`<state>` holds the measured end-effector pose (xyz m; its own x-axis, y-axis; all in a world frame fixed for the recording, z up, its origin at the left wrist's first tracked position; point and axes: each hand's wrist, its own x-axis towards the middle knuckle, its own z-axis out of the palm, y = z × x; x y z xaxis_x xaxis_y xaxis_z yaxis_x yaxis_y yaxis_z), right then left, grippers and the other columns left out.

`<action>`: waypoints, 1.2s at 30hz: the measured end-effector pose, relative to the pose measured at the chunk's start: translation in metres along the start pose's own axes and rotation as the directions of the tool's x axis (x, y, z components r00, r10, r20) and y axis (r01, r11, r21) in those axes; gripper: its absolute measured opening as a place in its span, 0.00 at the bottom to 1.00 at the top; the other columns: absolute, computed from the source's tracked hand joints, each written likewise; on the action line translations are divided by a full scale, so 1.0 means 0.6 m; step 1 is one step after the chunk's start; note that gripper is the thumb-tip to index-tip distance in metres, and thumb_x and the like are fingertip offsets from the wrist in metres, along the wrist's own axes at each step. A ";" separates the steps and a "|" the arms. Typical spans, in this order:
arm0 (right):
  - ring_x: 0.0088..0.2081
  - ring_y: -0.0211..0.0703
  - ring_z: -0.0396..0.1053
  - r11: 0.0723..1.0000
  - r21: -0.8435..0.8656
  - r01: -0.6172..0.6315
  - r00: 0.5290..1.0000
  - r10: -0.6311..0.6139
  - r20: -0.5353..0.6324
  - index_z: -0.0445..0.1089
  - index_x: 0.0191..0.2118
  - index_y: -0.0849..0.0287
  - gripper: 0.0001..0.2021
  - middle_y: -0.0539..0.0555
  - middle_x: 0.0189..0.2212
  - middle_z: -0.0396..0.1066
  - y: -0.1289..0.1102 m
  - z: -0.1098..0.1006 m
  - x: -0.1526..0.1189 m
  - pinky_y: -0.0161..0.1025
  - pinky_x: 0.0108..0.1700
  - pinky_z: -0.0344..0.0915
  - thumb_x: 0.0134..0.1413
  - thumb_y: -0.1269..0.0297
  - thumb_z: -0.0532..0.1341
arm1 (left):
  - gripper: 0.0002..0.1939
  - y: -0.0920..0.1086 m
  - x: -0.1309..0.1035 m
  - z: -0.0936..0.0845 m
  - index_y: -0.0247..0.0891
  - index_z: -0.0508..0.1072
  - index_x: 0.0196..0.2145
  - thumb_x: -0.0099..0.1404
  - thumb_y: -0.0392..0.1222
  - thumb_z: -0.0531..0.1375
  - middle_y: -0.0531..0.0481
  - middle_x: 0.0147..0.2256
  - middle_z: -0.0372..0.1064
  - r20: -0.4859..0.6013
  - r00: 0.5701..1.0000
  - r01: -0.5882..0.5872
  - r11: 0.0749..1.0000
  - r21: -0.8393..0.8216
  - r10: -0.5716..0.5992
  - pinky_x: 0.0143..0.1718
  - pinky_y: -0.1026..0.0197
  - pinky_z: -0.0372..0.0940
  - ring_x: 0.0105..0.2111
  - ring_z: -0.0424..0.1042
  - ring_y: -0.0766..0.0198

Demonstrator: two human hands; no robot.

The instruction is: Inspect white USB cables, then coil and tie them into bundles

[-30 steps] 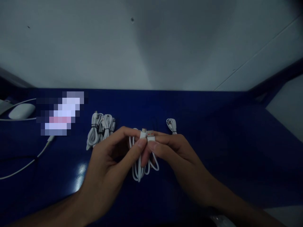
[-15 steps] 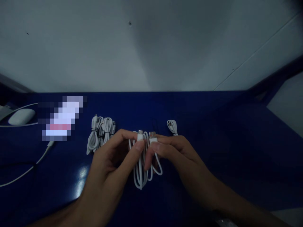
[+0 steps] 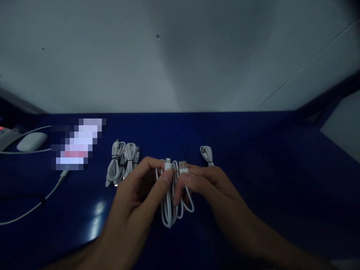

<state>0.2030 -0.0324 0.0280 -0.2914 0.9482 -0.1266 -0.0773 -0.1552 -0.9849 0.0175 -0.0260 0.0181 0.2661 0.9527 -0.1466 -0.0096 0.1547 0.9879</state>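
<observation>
A white USB cable (image 3: 168,213), wound in loose loops, hangs between my two hands above the blue table. My left hand (image 3: 143,195) pinches its smaller metal-tipped plug between thumb and forefinger. With thumb and fingers closed, my right hand (image 3: 206,183) grips the wider USB plug beside it. Both plugs point away from me, side by side and a little apart. Behind my left hand lies a group of coiled white cables (image 3: 114,168) bound with black ties. Another tied white cable (image 3: 207,154) lies beyond my right hand, which partly hides it.
On the left, a blurred-out lit phone (image 3: 80,140) has a white cord (image 3: 42,202) plugged into its near end. A rounded white case (image 3: 32,141) sits farther left. The blue table (image 3: 267,168) ends against a grey wall (image 3: 112,56).
The view has shifted slightly, so everything appears a little lower and farther right. Both hands keep the same hold on the cable's plugs.
</observation>
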 end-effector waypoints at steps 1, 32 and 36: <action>0.38 0.42 0.72 1.000 0.000 0.001 1.000 -0.001 0.008 0.75 0.28 0.55 0.22 0.49 0.29 0.73 0.000 0.000 0.000 0.40 0.47 0.68 0.78 0.64 0.56 | 0.07 0.000 0.001 0.000 0.48 0.81 0.47 0.80 0.51 0.66 0.59 0.33 0.78 0.000 1.000 0.001 1.000 -0.006 -0.001 0.34 0.72 0.72 0.32 0.77 0.71; 0.43 0.46 0.74 0.998 -0.041 -0.039 0.998 0.037 -0.042 0.76 0.27 0.52 0.22 0.51 0.33 0.75 -0.008 0.004 0.001 0.42 0.49 0.71 0.77 0.60 0.58 | 0.06 0.003 0.000 -0.003 0.49 0.80 0.47 0.80 0.50 0.66 0.58 0.33 0.78 0.019 1.000 0.010 1.000 0.002 -0.010 0.35 0.68 0.71 0.33 0.76 0.67; 0.43 0.46 0.75 0.998 -0.034 -0.047 0.998 0.045 -0.045 0.76 0.27 0.52 0.22 0.51 0.33 0.75 -0.008 0.003 0.001 0.42 0.50 0.71 0.77 0.60 0.58 | 0.06 0.001 0.000 -0.003 0.49 0.80 0.47 0.80 0.51 0.65 0.58 0.33 0.77 0.018 1.000 0.022 1.000 0.014 -0.023 0.35 0.69 0.70 0.33 0.75 0.68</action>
<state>0.2015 -0.0317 0.0327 -0.2516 0.9517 -0.1762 -0.0309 -0.1898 -0.9813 0.0158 -0.0257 0.0187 0.2831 0.9442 -0.1681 0.0101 0.1723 0.9850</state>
